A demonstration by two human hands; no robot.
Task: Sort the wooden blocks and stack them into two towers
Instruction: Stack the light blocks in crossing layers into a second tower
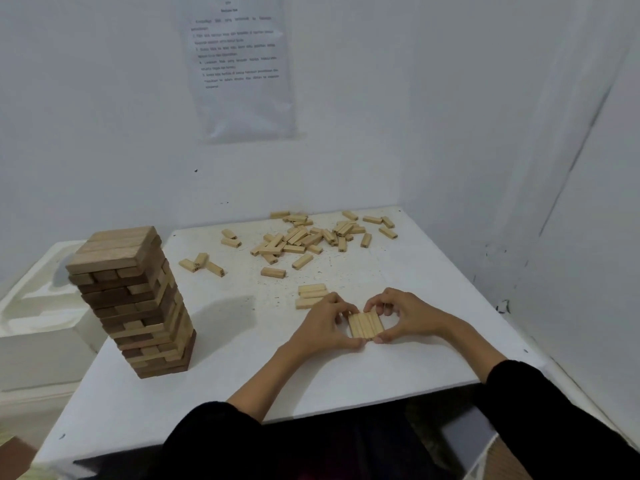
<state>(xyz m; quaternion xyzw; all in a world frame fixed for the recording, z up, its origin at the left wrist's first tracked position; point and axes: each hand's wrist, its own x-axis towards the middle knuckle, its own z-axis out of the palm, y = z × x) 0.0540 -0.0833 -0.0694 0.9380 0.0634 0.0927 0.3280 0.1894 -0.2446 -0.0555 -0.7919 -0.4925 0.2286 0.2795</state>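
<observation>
The white, speckled table [242, 375] before me fills a corner of white walls [398, 116]; a printed sheet [242, 71] hangs ahead, a white box [38, 317] at my left.

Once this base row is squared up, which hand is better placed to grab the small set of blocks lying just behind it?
Probably the left hand: the spare blocks lie just beyond its fingers, while the right hand grips the base row from the other side.

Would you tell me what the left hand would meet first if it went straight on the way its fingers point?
The left hand points to the right, at the flat row of pale blocks, which its fingertips seem to touch. Directly beyond that row, the right hand holds the other side.
</observation>
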